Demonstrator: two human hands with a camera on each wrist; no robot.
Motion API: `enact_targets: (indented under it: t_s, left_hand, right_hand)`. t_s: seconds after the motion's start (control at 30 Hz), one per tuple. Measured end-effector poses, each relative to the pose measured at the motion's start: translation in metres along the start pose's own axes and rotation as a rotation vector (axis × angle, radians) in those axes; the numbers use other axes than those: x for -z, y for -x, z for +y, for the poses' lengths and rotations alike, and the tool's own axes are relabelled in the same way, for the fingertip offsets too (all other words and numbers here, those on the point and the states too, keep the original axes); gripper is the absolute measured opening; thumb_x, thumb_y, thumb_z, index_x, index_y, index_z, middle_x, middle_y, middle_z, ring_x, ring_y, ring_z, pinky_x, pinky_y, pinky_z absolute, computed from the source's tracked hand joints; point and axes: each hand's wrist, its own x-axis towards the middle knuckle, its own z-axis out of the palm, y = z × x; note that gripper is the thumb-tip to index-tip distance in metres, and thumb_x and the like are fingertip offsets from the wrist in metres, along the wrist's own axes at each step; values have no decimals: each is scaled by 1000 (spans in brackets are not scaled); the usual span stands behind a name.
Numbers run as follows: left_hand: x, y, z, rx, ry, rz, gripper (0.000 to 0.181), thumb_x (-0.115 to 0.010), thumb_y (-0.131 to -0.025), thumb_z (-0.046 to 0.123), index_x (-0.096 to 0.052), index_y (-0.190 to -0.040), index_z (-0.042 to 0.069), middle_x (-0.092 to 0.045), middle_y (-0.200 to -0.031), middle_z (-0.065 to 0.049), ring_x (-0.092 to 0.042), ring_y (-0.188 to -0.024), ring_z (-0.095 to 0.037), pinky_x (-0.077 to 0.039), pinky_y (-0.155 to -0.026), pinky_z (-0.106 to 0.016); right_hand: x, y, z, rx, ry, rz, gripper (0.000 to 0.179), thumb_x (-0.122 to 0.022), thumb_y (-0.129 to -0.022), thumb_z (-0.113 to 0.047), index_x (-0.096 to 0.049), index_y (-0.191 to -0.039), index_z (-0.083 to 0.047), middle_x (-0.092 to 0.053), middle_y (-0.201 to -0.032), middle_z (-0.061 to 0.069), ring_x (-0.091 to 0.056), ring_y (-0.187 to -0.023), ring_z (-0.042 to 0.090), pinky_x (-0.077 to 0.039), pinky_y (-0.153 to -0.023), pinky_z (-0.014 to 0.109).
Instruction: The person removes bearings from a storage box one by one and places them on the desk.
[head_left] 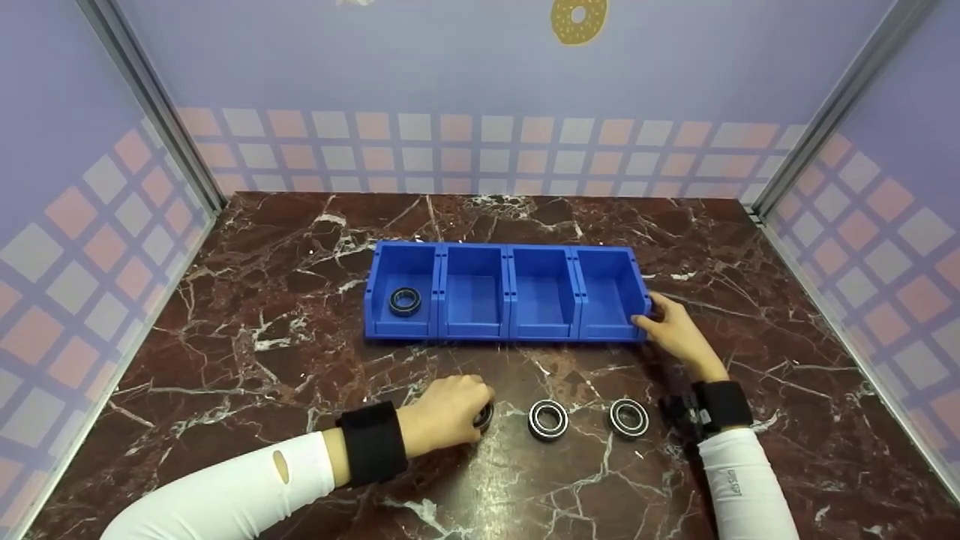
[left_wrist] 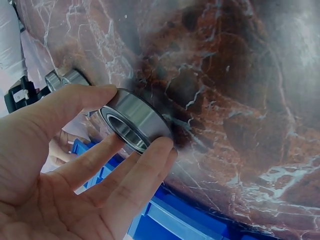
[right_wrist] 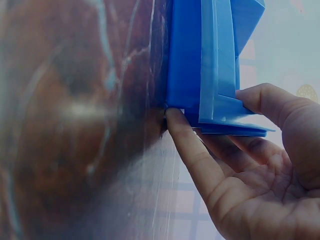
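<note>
My left hand [head_left: 448,409] pinches a ball bearing [left_wrist: 137,117] between thumb and fingertips, close over the table in front of the blue bin row [head_left: 474,331]. In the head view the hand covers most of that bearing. My right hand [head_left: 679,332] grips the right end wall of the bins, thumb on the inner side at the front corner and fingers outside and beneath, as the right wrist view shows. Another bearing [head_left: 405,301] lies in the leftmost compartment. Two more, a middle bearing [head_left: 548,419] and a right bearing [head_left: 628,418], lie flat on the table between my hands.
The dark red marbled table [head_left: 262,405] has printed panels on its left, right and back sides. The bins have low front lips and higher dividers between compartments. A black wrist strap [head_left: 724,405] with a small device sits just right of the right bearing.
</note>
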Motion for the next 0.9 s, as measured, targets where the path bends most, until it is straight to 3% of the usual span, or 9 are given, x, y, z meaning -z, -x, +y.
enact_targets:
  t_s: [0.17,0.5,0.77,0.9]
  left_hand:
    - [-2,1,1,11,-12,-7,29,-91,-67,7,-71,-87,4,-64,-81,-8,-67,-76,-28,-61,-62,-42]
    - [-4,2,3,27,-34,-11,31,-92,-67,9,-72,-91,4,-64,-84,-9,-68,-78,-30,-62,-63,-43]
    - [-6,2,5,25,-65,1,28,-90,-67,8,-70,-87,5,-63,-82,-8,-68,-78,-30,-62,-63,-43]
    - [-8,3,5,26,-83,-1,29,-90,-69,9,-71,-90,4,-63,-84,-8,-67,-77,-29,-62,-65,-42]
  right_hand:
    - [0,1,0,-21,0,-4,50,-60,-99,5,-44,-144,18,-59,-123,34,-61,-82,3,-51,-63,16]
    - [1,0,-1,-20,19,-7,51,-59,-99,4,-42,-145,19,-59,-126,36,-61,-86,3,-53,-66,16]
    - [1,1,-1,-29,13,0,52,-60,-99,4,-42,-145,18,-59,-126,35,-61,-85,3,-52,-65,16]
    - [1,1,-2,-26,25,5,52,-61,-99,3,-43,-145,18,-61,-121,32,-60,-81,3,-50,-60,16]
